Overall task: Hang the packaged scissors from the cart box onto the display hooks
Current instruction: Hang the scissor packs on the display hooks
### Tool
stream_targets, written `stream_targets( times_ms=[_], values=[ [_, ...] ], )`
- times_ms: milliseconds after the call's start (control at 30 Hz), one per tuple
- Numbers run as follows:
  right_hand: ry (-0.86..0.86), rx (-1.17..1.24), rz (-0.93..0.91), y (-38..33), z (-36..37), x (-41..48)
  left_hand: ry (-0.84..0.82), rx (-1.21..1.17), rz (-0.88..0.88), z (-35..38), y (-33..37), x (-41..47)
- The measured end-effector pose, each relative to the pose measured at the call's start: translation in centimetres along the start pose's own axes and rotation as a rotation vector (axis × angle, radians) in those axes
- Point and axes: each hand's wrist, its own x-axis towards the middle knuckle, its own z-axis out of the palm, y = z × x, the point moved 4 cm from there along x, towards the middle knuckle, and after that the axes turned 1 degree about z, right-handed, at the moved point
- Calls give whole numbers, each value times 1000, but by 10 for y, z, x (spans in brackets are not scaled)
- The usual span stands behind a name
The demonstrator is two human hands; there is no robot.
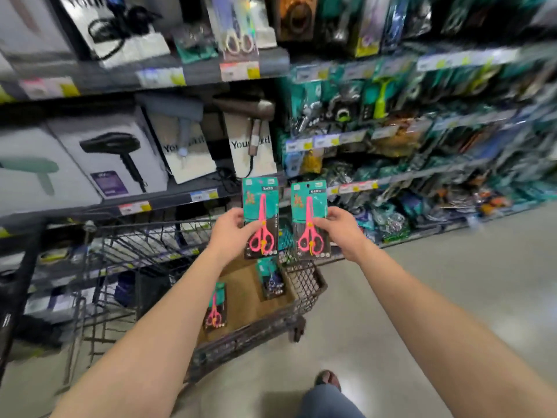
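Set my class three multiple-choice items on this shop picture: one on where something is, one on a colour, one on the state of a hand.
1. Where is the blue scissors pack?
A. in the cardboard box in the cart
B. on the floor
C. on a shelf

2. What colour are the scissors in the held left pack and right pack?
A. blue
B. green
C. pink

3. What is the right hand doing?
A. hanging empty
B. gripping a pack
C. pushing the cart

Answers: 1 A, it sits inside the box, near its far end; 2 C, both packs show pink scissors; 3 B, its fingers and thumb pinch the right pack.
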Motion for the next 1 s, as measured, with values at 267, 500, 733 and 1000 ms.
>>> stream_targets(
  times_ms=[267, 500, 733, 1000],
  values=[
    [77, -17, -152, -76, -122, 19, -13, 70, 185, 61, 130, 35],
    [115, -53, -219, -104, -245, 51, 41, 20, 248, 143, 224, 68],
    [47, -52, -300, -129, -335, 92, 95, -15, 268, 209, 288, 90],
    [13, 15, -343, -160, -390, 141, 139, -33, 247, 238, 336, 124]
  ],
)
